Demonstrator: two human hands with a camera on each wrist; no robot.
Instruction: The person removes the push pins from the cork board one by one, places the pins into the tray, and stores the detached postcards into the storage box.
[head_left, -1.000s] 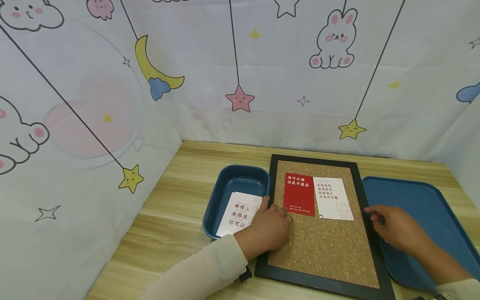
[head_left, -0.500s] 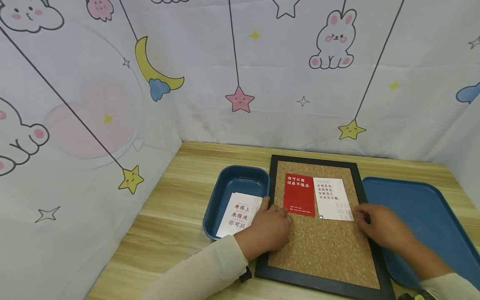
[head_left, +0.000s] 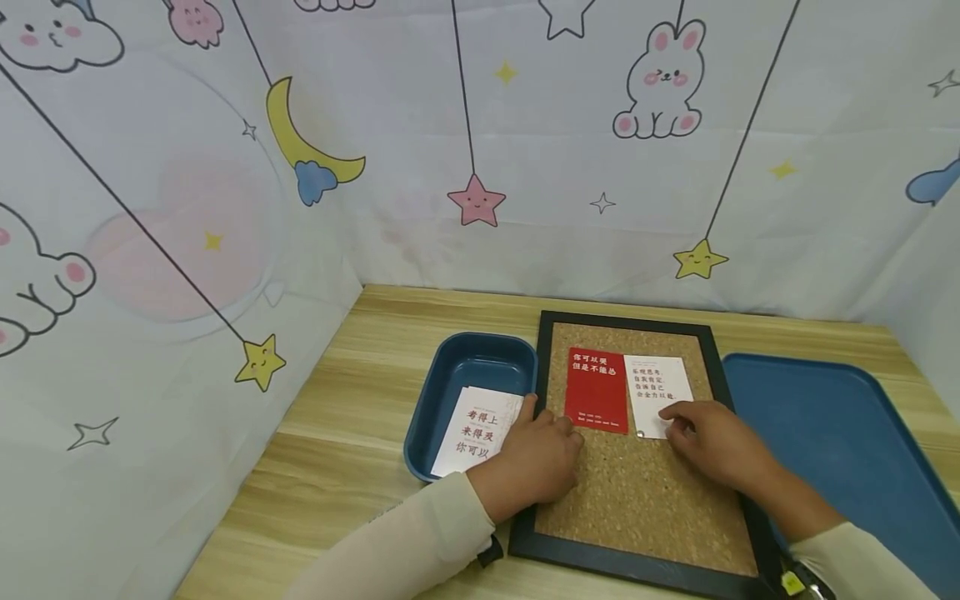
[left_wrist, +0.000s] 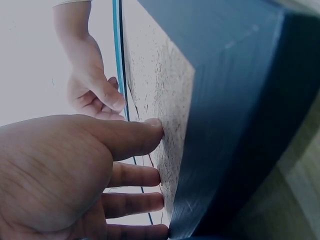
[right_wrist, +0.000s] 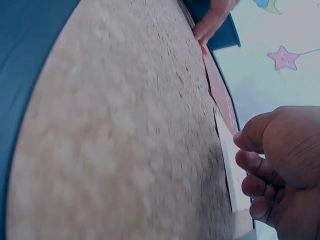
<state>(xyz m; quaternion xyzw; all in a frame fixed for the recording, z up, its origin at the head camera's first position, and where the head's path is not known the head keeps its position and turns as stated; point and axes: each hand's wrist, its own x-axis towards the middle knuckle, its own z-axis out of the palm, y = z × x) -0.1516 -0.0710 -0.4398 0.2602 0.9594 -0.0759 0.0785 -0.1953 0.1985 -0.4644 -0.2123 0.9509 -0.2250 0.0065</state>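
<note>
A cork board [head_left: 637, 500] in a black frame [head_left: 630, 571] lies on the table. Side by side on it are a red card [head_left: 597, 392] and a white card [head_left: 651, 375] with red print. A small shiny pin [head_left: 641, 433] sits at the white card's lower left corner. My left hand [head_left: 534, 454] rests on the board's left side, its fingertips [left_wrist: 152, 129] pressing the cork. Over the lower right of the white card is my right hand [head_left: 716, 442], fingers loosely bent; nothing shows between them [right_wrist: 285, 165].
A blue bin [head_left: 480, 358] stands left of the board, with white printed cards [head_left: 474, 429] in it. On the right lies a flat blue tray [head_left: 825, 425]. A white cartoon-print curtain [head_left: 562, 267] closes off the back and left.
My right hand has moved left from the blue tray's edge, across the frame, to above the white card. My left hand has stayed in place.
</note>
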